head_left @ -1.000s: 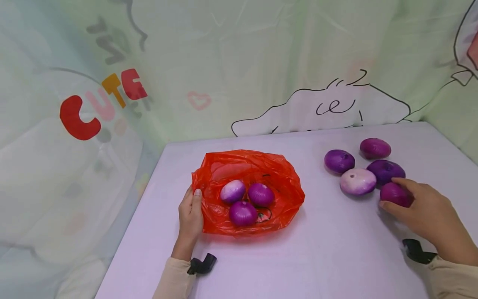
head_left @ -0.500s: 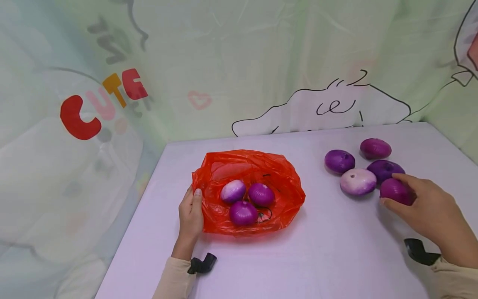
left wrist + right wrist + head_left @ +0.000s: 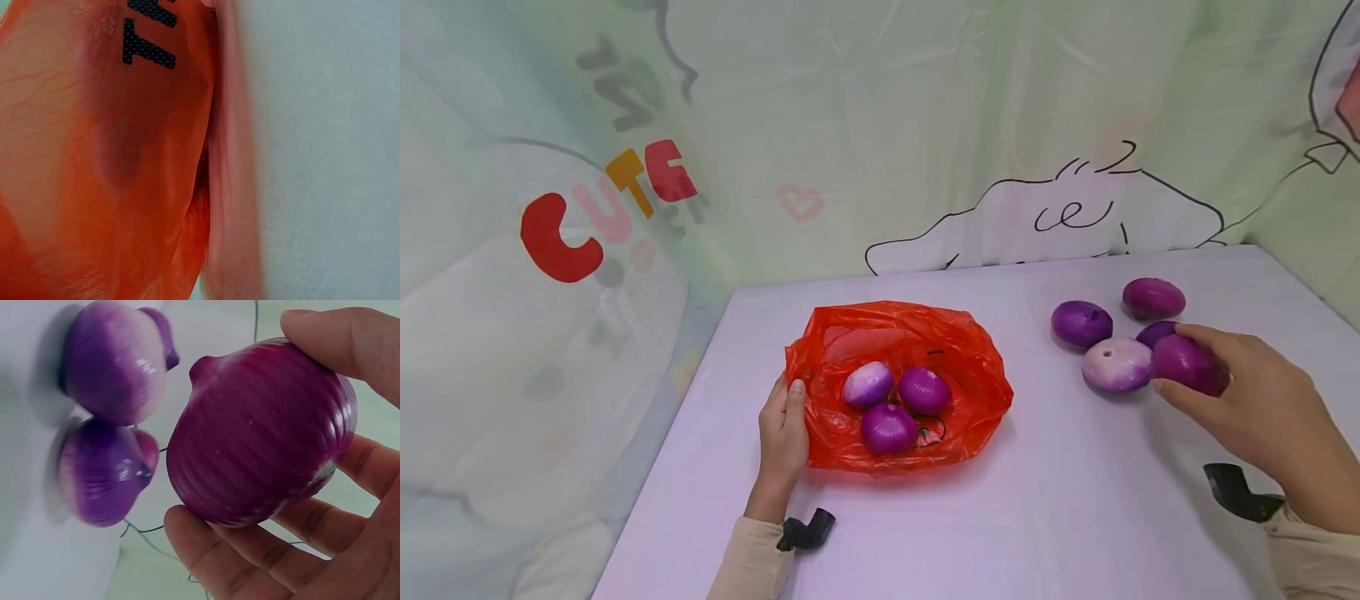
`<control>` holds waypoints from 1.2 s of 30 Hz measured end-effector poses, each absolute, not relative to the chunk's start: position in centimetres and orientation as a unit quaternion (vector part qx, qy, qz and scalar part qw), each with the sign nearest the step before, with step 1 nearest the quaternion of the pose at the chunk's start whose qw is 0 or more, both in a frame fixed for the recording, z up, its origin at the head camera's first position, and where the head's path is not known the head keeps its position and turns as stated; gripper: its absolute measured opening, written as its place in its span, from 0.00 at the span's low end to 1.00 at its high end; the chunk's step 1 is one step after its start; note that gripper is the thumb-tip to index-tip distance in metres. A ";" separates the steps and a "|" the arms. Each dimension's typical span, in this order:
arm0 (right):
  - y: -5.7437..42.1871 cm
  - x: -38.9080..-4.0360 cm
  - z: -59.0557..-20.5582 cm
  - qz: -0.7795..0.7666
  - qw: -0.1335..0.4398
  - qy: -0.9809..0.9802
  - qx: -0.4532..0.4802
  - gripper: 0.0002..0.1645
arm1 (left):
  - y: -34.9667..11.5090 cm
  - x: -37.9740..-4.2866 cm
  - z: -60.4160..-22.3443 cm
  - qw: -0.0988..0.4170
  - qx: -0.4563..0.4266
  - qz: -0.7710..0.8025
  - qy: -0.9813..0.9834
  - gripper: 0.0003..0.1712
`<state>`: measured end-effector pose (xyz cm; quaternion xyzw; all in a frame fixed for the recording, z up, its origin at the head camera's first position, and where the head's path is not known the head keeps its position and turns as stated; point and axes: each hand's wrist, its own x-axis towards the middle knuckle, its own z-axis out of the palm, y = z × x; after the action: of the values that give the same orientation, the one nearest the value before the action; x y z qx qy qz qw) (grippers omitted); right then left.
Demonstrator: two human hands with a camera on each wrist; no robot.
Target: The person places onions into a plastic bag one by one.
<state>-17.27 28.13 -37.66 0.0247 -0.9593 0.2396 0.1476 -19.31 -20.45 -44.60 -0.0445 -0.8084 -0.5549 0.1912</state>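
My right hand (image 3: 1273,408) grips a glossy purple-red onion (image 3: 1182,364) between thumb and fingers, lifted off the table. In the right wrist view the held onion (image 3: 262,434) fills the space between thumb and fingertips. On the left, my left hand (image 3: 784,435) holds the side of a red plastic bag (image 3: 985,367), thumb at its rim. The bag's mouth is spread wide, with three onions inside; one is a paler onion (image 3: 868,385). Only the bag's translucent side (image 3: 75,206), with black print and a dark round shape behind, appears in the left wrist view.
Close to the held onion lie a whitish-purple onion (image 3: 1116,365) and a dark purple onion (image 3: 1154,332), partly covered by it. Another purple onion (image 3: 1081,324) sits left, and a magenta onion (image 3: 1153,298) farther back. A printed curtain (image 3: 820,125) stands behind the white table (image 3: 940,533).
The right hand has raised the purple-red onion from the table and shifted slightly left and up, now covering part of the dark onion. The left hand and bag stay put.
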 end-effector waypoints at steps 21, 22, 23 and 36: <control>24.3 -17.8 -34.3 0.264 0.183 -0.945 0.069 0.44 | -20.4 -19.2 -44.6 0.190 -0.042 -0.553 -0.810 0.27; 24.2 -17.8 -34.2 0.264 0.184 -0.944 0.071 0.44 | -20.4 -19.2 -44.5 0.190 -0.041 -0.553 -0.810 0.27; 24.0 -17.9 -34.0 0.265 0.185 -0.944 0.073 0.44 | -20.4 -19.3 -44.6 0.190 -0.041 -0.554 -0.810 0.27; 21.6 -18.2 -32.6 0.260 0.209 -0.935 0.117 0.44 | -20.5 -19.4 -44.8 0.204 -0.052 -0.552 -0.807 0.25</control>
<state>-18.23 21.59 -32.58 0.1166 -0.9354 0.2603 0.2087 -19.44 -20.51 -44.79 -0.0523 -0.8071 -0.5517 0.2035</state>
